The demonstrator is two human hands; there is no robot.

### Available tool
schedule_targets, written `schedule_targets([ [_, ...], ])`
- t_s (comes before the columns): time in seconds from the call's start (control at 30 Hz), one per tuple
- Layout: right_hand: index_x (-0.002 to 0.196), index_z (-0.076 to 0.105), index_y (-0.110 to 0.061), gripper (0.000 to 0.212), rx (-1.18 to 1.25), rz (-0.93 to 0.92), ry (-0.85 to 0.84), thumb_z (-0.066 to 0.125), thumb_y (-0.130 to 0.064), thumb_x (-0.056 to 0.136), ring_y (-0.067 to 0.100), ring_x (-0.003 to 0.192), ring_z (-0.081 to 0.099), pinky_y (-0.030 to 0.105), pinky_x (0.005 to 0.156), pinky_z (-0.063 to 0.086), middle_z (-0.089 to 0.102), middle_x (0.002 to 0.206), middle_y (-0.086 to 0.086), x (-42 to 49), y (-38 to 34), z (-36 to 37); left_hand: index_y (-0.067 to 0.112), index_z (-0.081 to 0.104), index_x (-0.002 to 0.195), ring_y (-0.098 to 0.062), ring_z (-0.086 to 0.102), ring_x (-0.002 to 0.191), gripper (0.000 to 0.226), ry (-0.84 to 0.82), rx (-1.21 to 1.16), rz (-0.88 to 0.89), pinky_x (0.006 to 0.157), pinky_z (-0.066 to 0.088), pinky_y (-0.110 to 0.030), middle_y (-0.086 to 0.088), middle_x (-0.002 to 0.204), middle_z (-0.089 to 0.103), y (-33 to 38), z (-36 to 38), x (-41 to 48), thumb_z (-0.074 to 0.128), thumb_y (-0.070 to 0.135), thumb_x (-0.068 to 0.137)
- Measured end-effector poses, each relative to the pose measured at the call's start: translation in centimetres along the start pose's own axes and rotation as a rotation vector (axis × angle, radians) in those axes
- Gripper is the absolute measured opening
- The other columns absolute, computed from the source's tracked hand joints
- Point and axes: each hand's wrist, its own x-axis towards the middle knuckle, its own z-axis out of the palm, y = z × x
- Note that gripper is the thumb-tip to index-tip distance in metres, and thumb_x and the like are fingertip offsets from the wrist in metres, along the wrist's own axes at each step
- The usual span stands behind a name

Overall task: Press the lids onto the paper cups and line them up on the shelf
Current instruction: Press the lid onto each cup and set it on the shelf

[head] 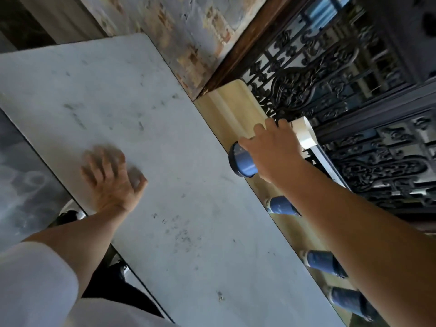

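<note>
My right hand (273,149) grips a blue paper cup (244,162) with a dark lid, held over the pale wooden shelf (226,107) beside the table. Three more blue lidded cups stand in a row along the shelf under my right forearm: one (280,206), a second (324,263) and a third (349,303), each partly hidden by the arm. My left hand (111,178) rests on the white marble table (165,114), fingers spread, blurred, holding nothing.
A black ornate iron grille (342,90) rises right behind the shelf. A white curved bracket (305,133) sits at the shelf's back edge by my fingers. A worn plaster wall (184,31) meets the table's far end. Dark floor (23,173) lies left of the table.
</note>
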Motion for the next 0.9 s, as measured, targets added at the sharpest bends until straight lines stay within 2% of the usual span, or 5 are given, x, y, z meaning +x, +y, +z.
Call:
schedule_targets([
  [0.17, 0.14, 0.041, -0.022, 0.064, -0.058, 0.011, 0.015, 0.068, -0.024, 0.082, 0.032, 0.12, 0.045, 0.044, 0.098, 0.036, 0.053, 0.128, 0.007, 0.8, 0.8, -0.7, 0.017, 0.032, 0.151, -0.047, -0.003, 0.15, 0.086, 0.054, 0.008, -0.002, 0.119, -0.007, -0.062, -0.024, 0.162, 0.016, 0.0, 0.7, -0.1, 0.057, 0.06, 0.081],
  [0.27, 0.137, 0.044, -0.013, 0.063, -0.055, 0.027, 0.027, 0.071, -0.025, 0.081, 0.03, 0.119, 0.046, 0.041, 0.097, 0.038, 0.053, 0.127, 0.007, 1.0, 0.9, -0.9, 0.015, 0.034, 0.15, -0.049, -0.001, 0.149, 0.087, 0.07, -0.006, 0.005, 0.119, -0.006, -0.063, -0.026, 0.161, 0.019, -0.3, 0.6, -0.1, 0.053, 0.061, 0.078],
  [0.47, 0.136, 0.045, -0.02, 0.062, -0.067, -0.031, 0.028, 0.071, -0.022, 0.079, 0.03, 0.122, 0.043, 0.04, 0.1, 0.036, 0.052, 0.128, 0.007, 1.1, 1.9, -1.3, 0.015, 0.035, 0.15, -0.048, -0.001, 0.149, 0.089, 0.083, 0.029, -0.009, 0.119, -0.006, -0.062, -0.025, 0.161, 0.019, -0.1, 0.8, 0.0, 0.064, 0.06, 0.079],
  [0.67, 0.138, 0.044, -0.025, 0.063, 0.003, -0.012, -0.069, 0.072, -0.03, 0.082, 0.03, 0.126, 0.042, 0.043, 0.103, 0.035, 0.051, 0.13, 0.006, 1.1, 2.4, -1.0, 0.017, 0.033, 0.152, -0.047, -0.001, 0.15, 0.089, 0.082, 0.06, -0.028, 0.119, -0.01, -0.059, -0.023, 0.162, 0.018, 0.1, 0.6, 0.0, 0.06, 0.062, 0.081],
  [0.9, 0.135, 0.046, -0.023, 0.054, -0.033, -0.006, -0.084, 0.067, -0.024, 0.085, 0.03, 0.126, 0.043, 0.043, 0.102, 0.036, 0.053, 0.129, 0.006, 1.2, 2.9, -1.2, 0.018, 0.029, 0.154, -0.046, -0.001, 0.15, 0.088, 0.069, 0.074, -0.033, 0.119, -0.011, -0.058, -0.022, 0.163, 0.015, 0.1, 0.6, 0.1, 0.055, 0.064, 0.083],
])
